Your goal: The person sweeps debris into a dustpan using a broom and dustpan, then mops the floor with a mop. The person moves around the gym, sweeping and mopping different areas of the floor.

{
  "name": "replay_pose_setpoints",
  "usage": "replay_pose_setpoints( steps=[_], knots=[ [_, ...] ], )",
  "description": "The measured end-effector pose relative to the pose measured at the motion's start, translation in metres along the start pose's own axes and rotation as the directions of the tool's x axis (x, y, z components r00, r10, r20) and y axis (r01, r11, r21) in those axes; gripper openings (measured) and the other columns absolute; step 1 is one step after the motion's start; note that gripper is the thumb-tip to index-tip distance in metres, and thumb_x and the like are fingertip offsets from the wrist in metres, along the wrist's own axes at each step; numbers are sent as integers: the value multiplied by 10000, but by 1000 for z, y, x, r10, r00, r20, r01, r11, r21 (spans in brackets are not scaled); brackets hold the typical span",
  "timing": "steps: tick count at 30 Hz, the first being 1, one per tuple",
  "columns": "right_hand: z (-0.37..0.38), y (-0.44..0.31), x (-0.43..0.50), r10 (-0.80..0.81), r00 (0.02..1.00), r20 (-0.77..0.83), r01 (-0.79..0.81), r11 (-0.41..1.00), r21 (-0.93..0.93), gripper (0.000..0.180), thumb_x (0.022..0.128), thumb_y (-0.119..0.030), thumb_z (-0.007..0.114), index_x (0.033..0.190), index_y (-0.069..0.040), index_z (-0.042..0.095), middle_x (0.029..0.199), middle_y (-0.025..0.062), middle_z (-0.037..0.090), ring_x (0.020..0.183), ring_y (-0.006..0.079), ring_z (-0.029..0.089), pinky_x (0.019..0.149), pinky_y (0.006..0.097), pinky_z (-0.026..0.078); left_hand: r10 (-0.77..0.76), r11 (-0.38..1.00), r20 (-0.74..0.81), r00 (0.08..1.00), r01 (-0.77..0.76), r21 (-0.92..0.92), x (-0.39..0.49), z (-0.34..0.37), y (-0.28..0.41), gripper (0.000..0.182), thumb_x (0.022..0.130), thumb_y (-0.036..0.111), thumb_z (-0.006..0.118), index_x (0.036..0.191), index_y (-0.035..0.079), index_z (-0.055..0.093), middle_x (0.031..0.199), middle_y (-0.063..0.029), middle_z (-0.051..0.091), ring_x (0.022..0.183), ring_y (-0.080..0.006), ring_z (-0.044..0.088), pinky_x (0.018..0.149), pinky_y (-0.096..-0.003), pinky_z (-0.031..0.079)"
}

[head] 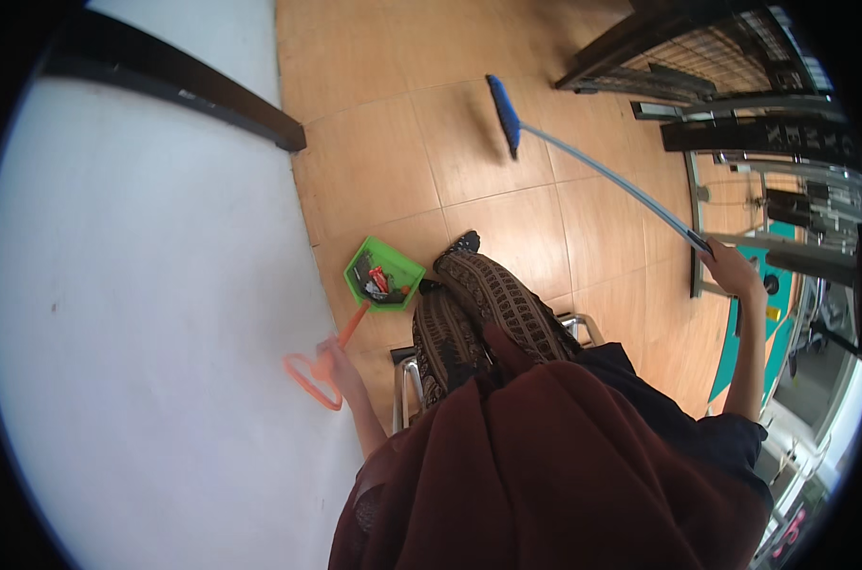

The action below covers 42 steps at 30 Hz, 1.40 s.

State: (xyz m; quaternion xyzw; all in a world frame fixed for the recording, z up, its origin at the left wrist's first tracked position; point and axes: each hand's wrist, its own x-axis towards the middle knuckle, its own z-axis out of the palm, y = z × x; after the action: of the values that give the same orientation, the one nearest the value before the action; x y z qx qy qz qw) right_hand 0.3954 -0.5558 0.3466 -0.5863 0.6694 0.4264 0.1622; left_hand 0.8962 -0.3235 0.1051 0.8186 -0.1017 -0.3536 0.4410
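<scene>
My left hand (336, 360) is closed around the orange handle (352, 325) of a green plastic dustpan (409, 266), beside the white wall. Grey dust, a red wrapper (379, 278) and other small scraps lie in the pan, close to my feet. Out to the right, my right hand (734, 268) grips the dark end of a long grey broom handle (616, 178). The blue broom head (505, 117) is at the far end, over the tiled floor with a shadow beside it; whether its bristles touch the floor I cannot tell.
A white wall (153, 285) with a dark wooden post (210, 100) runs along the left. Dark metal frames (751, 135) resembling gym equipment stand at the right, with a green mat (730, 356) near them. Chrome chair legs (406, 388) show beside my legs.
</scene>
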Motion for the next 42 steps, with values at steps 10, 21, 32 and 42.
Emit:
replay_pose_setpoints(
  steps=[10, 21, 32, 42],
  knots=[
    [116, -59, 44, 205, 978, 43, -208, 976, 71, 239, 769, -75, 482, 977, 42, 469, 784, 169, 606, 733, 270, 623, 601, 323, 517, 268, 921, 355, 896, -346, 178, 116, 148, 90, 213, 841, 144, 490, 684, 35, 397, 672, -1, 383, 676, -87, 375, 643, -224, 338],
    [54, -146, -3, -156, 971, 184, 82, 931, 355, 185, 768, -146, 489, 862, 10, 455, 608, 158, 578, 584, 274, 606, 482, 371, 477, 362, 838, 586, 725, -529, 135, 217, 310, 141, 175, 828, 130, 478, 697, 29, 420, 690, -15, 399, 676, -102, 385, 650, -254, 346],
    [66, -20, -77, -199, 775, 600, -521, 336, 785, 293, 829, -292, 516, 997, -54, 540, 651, 36, 523, 508, 103, 494, 447, 245, 420, 205, 900, 685, 699, -410, 149, 214, 323, 175, 102, 812, 103, 466, 713, 76, 454, 697, 14, 413, 658, -65, 390, 592, -212, 327],
    [110, -179, -177, 489, 777, 396, -611, 438, 659, 224, 789, -151, 485, 951, 4, 497, 722, 186, 589, 659, 301, 598, 559, 404, 464, 198, 745, 936, 291, -665, 50, 227, 371, 210, 135, 795, 121, 500, 710, 38, 436, 699, -16, 398, 684, -105, 392, 649, -252, 347]
  ],
)
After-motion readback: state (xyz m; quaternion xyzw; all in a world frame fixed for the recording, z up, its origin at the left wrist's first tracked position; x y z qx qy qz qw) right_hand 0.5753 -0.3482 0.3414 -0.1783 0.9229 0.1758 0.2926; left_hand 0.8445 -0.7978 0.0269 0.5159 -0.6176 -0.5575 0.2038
